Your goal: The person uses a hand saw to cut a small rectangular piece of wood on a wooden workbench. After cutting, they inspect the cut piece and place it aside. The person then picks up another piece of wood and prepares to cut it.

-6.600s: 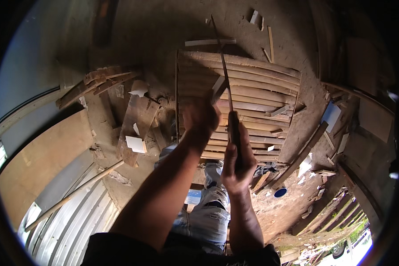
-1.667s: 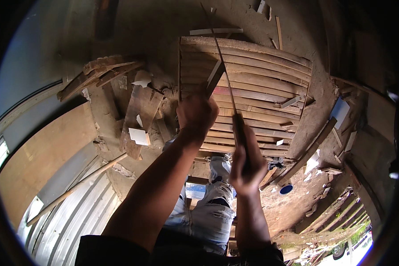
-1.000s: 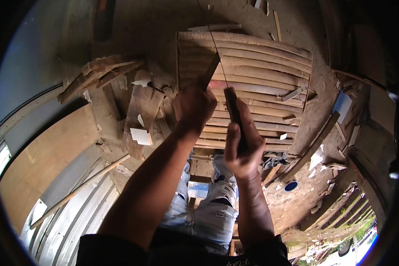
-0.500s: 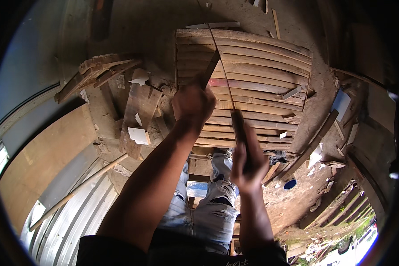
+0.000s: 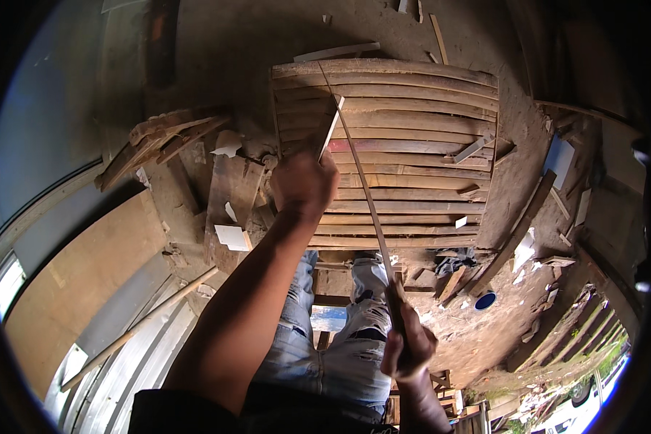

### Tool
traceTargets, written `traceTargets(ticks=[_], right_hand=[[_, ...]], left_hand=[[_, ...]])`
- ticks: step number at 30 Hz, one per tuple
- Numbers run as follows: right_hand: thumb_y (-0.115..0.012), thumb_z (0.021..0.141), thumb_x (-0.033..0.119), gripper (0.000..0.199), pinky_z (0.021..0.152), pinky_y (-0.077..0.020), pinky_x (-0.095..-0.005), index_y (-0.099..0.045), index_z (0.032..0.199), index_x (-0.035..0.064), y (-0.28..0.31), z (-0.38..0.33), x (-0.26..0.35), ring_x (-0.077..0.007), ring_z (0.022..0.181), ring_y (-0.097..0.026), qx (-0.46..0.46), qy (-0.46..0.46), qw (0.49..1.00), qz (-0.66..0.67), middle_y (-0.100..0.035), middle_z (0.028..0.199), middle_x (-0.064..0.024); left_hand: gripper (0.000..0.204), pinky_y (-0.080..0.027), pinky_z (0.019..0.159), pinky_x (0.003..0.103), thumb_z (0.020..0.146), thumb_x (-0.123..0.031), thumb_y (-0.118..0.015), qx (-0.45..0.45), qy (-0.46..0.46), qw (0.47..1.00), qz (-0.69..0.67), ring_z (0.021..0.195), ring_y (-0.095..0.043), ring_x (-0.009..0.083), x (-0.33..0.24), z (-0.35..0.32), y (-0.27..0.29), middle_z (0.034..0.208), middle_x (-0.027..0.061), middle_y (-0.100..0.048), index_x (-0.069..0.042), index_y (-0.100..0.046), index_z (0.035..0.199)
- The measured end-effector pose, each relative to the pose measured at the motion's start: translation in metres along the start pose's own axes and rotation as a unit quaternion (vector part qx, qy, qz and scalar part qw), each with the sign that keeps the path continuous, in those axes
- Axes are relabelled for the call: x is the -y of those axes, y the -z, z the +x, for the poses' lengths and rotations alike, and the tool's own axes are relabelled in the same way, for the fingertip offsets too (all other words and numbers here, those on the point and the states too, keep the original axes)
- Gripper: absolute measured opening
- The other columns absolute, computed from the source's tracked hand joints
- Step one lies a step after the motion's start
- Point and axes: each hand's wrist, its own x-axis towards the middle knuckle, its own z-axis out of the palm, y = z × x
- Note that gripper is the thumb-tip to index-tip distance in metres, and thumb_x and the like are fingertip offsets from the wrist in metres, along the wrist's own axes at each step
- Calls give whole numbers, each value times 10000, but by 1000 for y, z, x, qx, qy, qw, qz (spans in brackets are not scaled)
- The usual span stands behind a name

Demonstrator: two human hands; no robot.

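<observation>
My left hand (image 5: 305, 181) is closed round a narrow wooden strip (image 5: 332, 126), dark on one side with a pale edge, tilted up and away above a slatted wooden table (image 5: 405, 119). In my right hand (image 5: 411, 346), fingers wrapped round its handle, is a handsaw (image 5: 369, 197). Its long thin blade shows nearly edge-on and crosses the far end of the strip; teeth cannot be made out. The right hand is low, beside my right knee, nearer to me than the left.
On the slats at right lies a small wood offcut (image 5: 472, 150) and a white scrap (image 5: 461, 222). Boards (image 5: 231, 184) are stacked at left. A blue round container (image 5: 485, 301) stands on the littered ground at right, near a long curved plank (image 5: 517, 235).
My right hand has drawn the handsaw back toward me, its blade sliding along the strip's end. The left hand, still holding the strip, has shifted slightly left and nearer; the view has moved a little.
</observation>
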Motion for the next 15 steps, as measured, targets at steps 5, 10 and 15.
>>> traceTargets(ticks=[5,10,15], right_hand=[[-459,966,-2,428,789,-531,-252,-491,1385,-81,-60,90,-47,-136,896,-683,-17,12,997,72,-666,1242,-239],[-487,940,-4,462,772,-547,-277,-486,1394,-93,-55,56,-37,-168,904,-700,-60,41,996,56,-675,1205,-253],[-582,825,4,492,656,-582,-390,-579,1312,-60,12,-32,-8,-305,665,-704,-24,-23,999,34,-703,853,-223]], left_hand=[[264,-564,765,487,884,-263,-599,-4,-12,1000,25,835,-704,392,7,5,-2,860,184,-720,-155,-714,1095],[274,-557,810,475,884,-277,-609,5,-10,1000,-11,882,-704,391,3,7,2,918,173,-730,-135,-710,1095],[254,-562,798,474,870,-257,-624,-15,-11,999,37,861,-703,405,-3,4,1,895,188,-726,-96,-711,1047]])
